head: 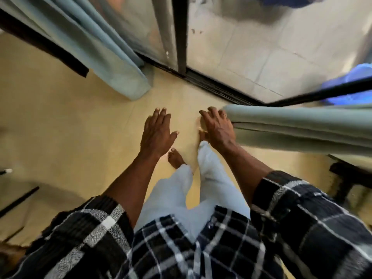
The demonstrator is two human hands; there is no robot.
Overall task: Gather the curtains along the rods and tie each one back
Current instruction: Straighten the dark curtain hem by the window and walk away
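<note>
Beside the right hand (218, 127), curtain (302, 129) folds running sideways, left hand (157, 133) spread

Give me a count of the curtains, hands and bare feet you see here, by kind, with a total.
Curtains: 2, the left curtain and the right curtain
Hands: 2, the left hand and the right hand
Bare feet: 1 clearly in view, the left foot; the other is mostly hidden behind the right hand
Total: 5
</note>
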